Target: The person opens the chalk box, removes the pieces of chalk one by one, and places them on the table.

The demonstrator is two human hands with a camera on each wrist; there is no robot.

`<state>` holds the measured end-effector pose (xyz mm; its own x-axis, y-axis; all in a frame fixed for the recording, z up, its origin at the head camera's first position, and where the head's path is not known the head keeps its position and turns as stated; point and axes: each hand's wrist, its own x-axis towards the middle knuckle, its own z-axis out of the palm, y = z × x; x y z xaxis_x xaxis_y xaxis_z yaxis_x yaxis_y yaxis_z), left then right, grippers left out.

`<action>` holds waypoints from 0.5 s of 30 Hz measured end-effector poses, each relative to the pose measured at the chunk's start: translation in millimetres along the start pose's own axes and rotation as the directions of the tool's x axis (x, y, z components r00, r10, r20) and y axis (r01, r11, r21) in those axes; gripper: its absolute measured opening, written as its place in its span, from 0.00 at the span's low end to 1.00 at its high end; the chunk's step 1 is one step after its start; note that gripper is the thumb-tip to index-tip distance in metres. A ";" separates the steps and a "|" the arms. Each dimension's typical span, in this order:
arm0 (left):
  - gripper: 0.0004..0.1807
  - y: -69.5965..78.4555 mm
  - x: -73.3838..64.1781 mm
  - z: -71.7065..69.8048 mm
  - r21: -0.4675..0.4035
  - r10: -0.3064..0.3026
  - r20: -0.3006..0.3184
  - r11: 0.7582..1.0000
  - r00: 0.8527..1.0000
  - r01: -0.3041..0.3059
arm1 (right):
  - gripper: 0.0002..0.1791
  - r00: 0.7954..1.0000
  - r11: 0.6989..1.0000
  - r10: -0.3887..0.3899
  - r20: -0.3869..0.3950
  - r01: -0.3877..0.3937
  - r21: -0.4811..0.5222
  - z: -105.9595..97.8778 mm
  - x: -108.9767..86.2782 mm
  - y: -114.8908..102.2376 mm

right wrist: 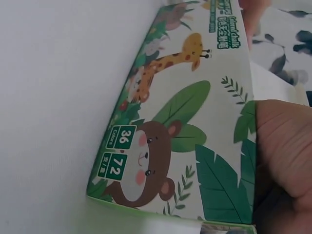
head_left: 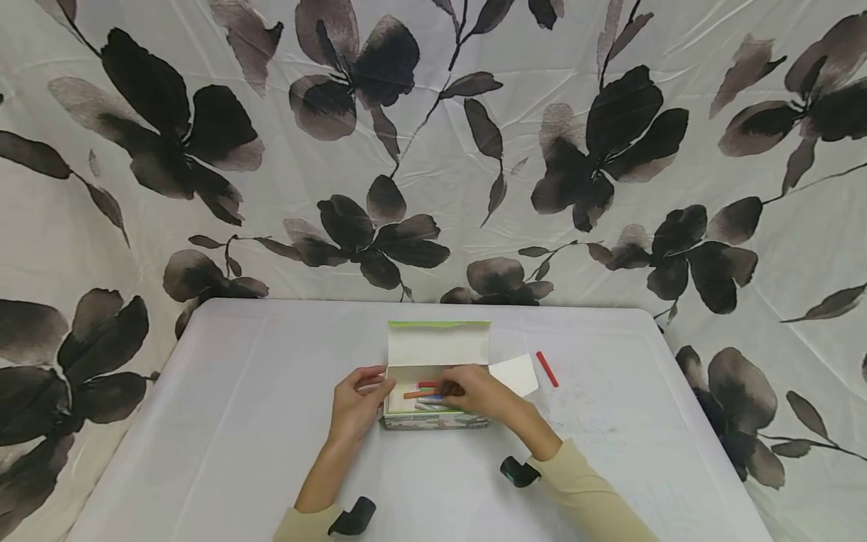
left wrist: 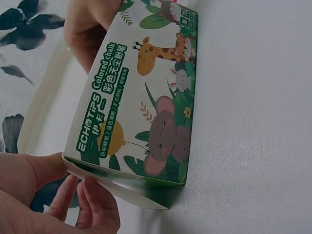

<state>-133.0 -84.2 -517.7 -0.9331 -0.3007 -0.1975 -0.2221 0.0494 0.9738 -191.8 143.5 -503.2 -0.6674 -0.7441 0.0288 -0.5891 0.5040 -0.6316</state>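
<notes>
An open chalk box [head_left: 436,423] stands on the table, its printed front reading "Colored chalk" [left wrist: 105,66] beside cartoon animals. My left hand [head_left: 360,403] grips the box's left end, with the thumb [left wrist: 46,170] at the corner and fingers by a loose end flap [left wrist: 129,192]. My right hand [head_left: 477,391] reaches over the front wall into the box, fingers bent down among the chalk. An orange chalk stick [head_left: 420,394] and a red chalk stick [head_left: 428,385] show beside its fingertips. The box wall hides those fingertips in the right wrist view; I cannot tell whether they pinch a stick.
The box's lid [head_left: 439,346] stands raised at the back, and a white side flap [head_left: 515,374] spreads out to the right. Beyond it a separate red chalk stick [head_left: 547,369] lies on the white tablecloth [head_left: 271,361]. A floral curtain [head_left: 474,150] hangs behind the table.
</notes>
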 end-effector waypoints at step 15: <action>0.19 0.4 -2.8 -0.1 0.026 -0.011 0.011 1.000 1.000 0.010 | 0.08 0.997 0.989 0.050 0.057 -0.041 -0.145 7.3 12.2 -3.1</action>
<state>-130.5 -83.4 -516.7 -0.9337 -0.2907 -0.2092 -0.2391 0.0710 0.9684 -194.8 129.7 -506.6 -0.6689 -0.7419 -0.0472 -0.6210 0.5926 -0.5130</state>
